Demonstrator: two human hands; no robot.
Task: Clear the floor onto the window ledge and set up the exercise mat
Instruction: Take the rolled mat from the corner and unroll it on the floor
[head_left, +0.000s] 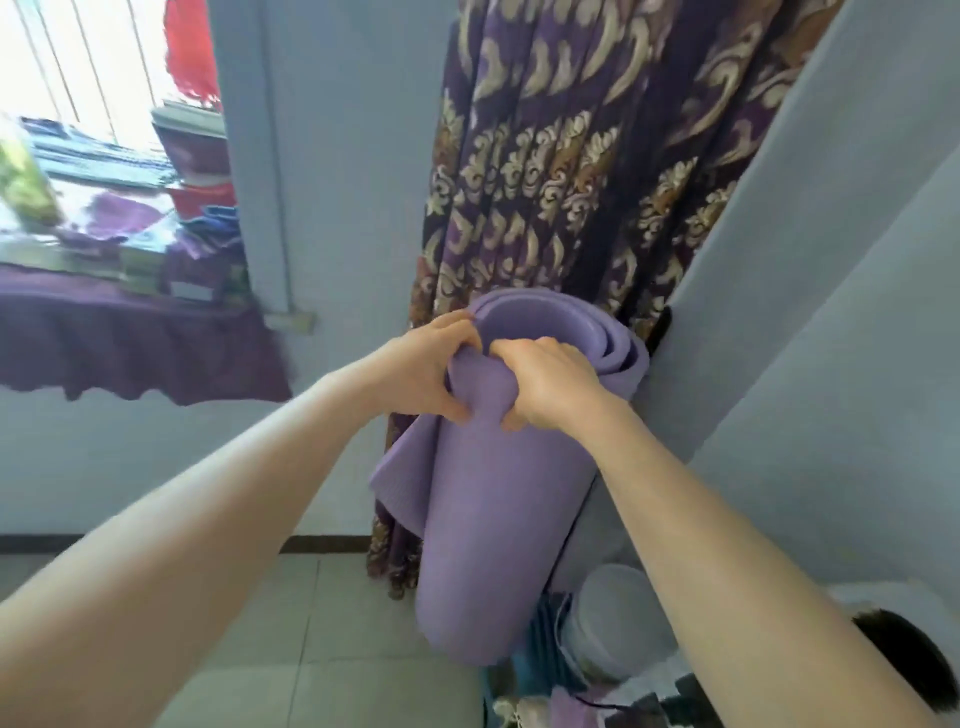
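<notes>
A rolled purple exercise mat (493, 519) stands upright in the corner, in front of a patterned purple curtain (571, 156). Its lower end rests near the tiled floor (311, 649). My left hand (421, 371) grips the mat's top edge from the left side. Beside it, my right hand (550, 382) is closed on the same top edge. A loose flap of the mat hangs out at the left of the roll. The window ledge (130, 322), draped in a purple cloth, is at the upper left.
Books, boxes and folded cloths are piled on the ledge (171, 208). A white round container (618, 623) and mixed clutter (571, 701) sit at the mat's base on the right. A grey wall (831, 312) closes the right side.
</notes>
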